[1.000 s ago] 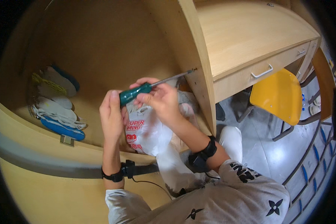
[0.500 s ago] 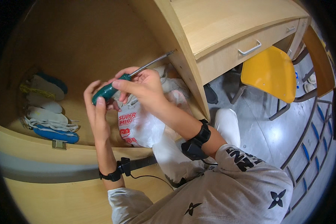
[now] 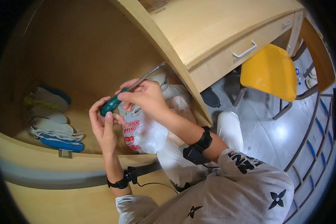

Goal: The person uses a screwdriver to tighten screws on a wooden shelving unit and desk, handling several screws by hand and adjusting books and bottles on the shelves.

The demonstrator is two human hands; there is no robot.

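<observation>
A screwdriver with a green handle (image 3: 109,106) and a long metal shaft points up and to the right. Its tip meets the inner face of the upright wooden panel (image 3: 183,80), near the panel's front edge. My left hand (image 3: 107,130) grips the butt of the handle with thumb and fingers. Closed around the front of the handle, where the shaft begins, is my right hand (image 3: 147,98). Under both hands sits a white plastic bag (image 3: 149,132) with red print. Small detail at the tip is too fine to make out.
Several insoles or slippers (image 3: 54,117) lie at the left inside the wooden cabinet, by a metal hinge (image 3: 65,153). Right of the panel stand a desk with a drawer (image 3: 244,52) and a yellow chair (image 3: 268,72). A dark shoe (image 3: 210,98) rests on the floor.
The view has shifted, so the cabinet and desk sit differently in the picture. Both hands stay on the screwdriver, its tip still at the panel; my left fingers have shifted slightly on the handle.
</observation>
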